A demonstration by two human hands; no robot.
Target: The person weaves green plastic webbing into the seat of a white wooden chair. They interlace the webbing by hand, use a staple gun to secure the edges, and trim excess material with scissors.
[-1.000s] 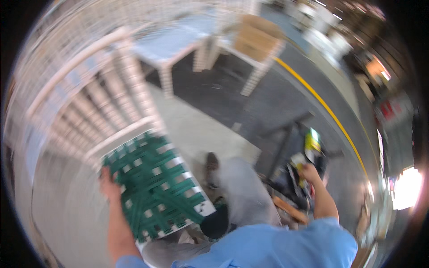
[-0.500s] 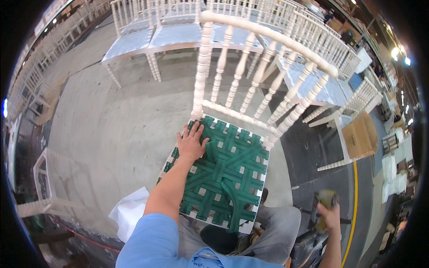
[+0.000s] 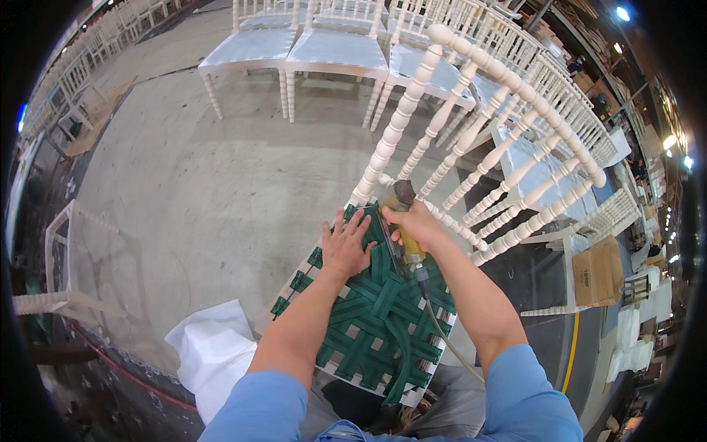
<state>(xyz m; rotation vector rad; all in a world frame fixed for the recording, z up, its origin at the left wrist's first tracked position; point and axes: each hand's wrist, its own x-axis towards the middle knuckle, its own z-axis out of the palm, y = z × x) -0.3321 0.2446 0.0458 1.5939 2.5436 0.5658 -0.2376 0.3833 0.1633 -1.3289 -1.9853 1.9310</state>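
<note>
right hand (image 3: 416, 223) grips stapler (image 3: 403, 221) — webbing (image 3: 375, 309)

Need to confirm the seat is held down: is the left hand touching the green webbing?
Touching. The head view shows the left hand lying flat, fingers spread, on the green webbing, with no gap visible.

stapler nose (image 3: 401, 197) hidden, hose (image 3: 442, 335) end cut off
</note>
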